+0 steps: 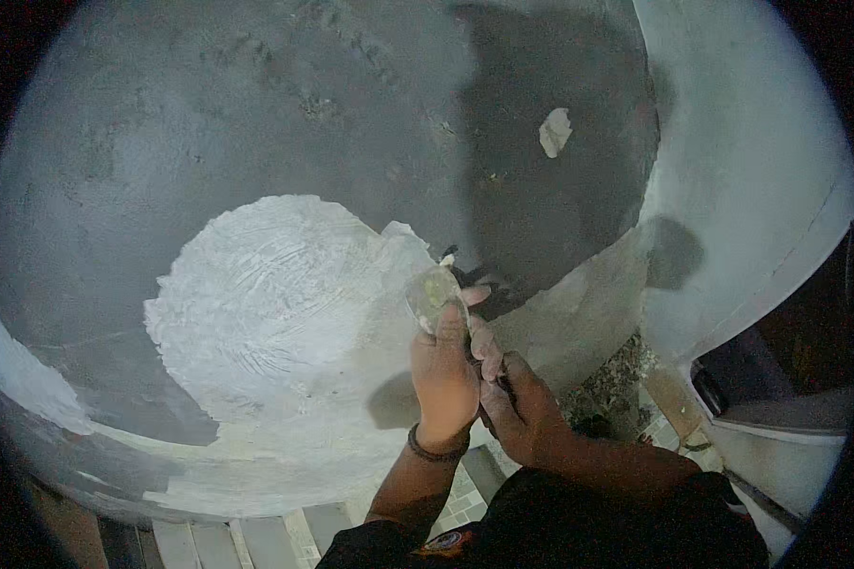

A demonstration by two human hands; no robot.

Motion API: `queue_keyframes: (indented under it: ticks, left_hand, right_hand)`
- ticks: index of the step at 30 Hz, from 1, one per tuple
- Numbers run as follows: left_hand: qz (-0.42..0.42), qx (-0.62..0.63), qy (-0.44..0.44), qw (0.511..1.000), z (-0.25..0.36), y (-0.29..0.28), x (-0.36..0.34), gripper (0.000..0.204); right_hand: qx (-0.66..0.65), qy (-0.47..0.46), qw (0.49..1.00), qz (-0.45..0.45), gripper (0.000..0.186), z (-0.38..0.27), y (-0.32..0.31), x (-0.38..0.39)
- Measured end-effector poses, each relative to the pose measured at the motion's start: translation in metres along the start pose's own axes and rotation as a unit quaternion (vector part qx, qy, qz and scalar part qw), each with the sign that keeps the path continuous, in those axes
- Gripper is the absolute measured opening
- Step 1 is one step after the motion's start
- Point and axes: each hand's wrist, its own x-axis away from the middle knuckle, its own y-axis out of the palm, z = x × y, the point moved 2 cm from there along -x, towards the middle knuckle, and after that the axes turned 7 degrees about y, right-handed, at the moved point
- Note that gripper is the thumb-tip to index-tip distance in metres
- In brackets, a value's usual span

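Observation:
My left hand (444, 379), with a dark bracelet at the wrist, is closed on a small flat pale piece (435, 294) with rounded edges and yellowish and white smears. Its thumb lies against the piece, whose exact kind I cannot make out. My right hand (508, 394) meets the left from the right side, its fingers curled and dusted white; what they grip is hidden. Just past the pale piece is a small dark tip with a white bit on it. Both hands are in front of a grey wall (285, 123) bearing a large rough white plaster patch (256, 294).
A small bare white spot (555, 133) shows in the grey coat at upper right. A pale wall (740, 171) adjoins on the right, above a dark object (778, 379). Tiled steps (266, 542) run along the bottom, and speckled rubble (617, 379) lies near my right forearm.

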Motion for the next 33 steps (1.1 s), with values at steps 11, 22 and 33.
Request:
queue_keyframes:
  ticks: [11, 22, 33]
  left_hand:
    - [0.0, 0.125, -0.116, 0.985, 0.0, -0.007, 0.008, 0.038]
    - [0.004, -0.033, 0.004, 0.999, 0.023, -0.02, 0.007, 0.032]
    - [0.03, -0.02, 0.052, 0.998, 0.041, -0.015, 0.004, 0.04]
  right_hand:
    - [-0.002, 0.053, 0.999, -0.01, 0.036, -0.002, 0.002, 0.005]
    - [0.086, 0.064, 0.993, -0.041, 0.028, -0.035, 0.009, 0.006]
    - [0.12, 0.026, 0.992, -0.035, 0.029, -0.048, 0.006, 0.002]
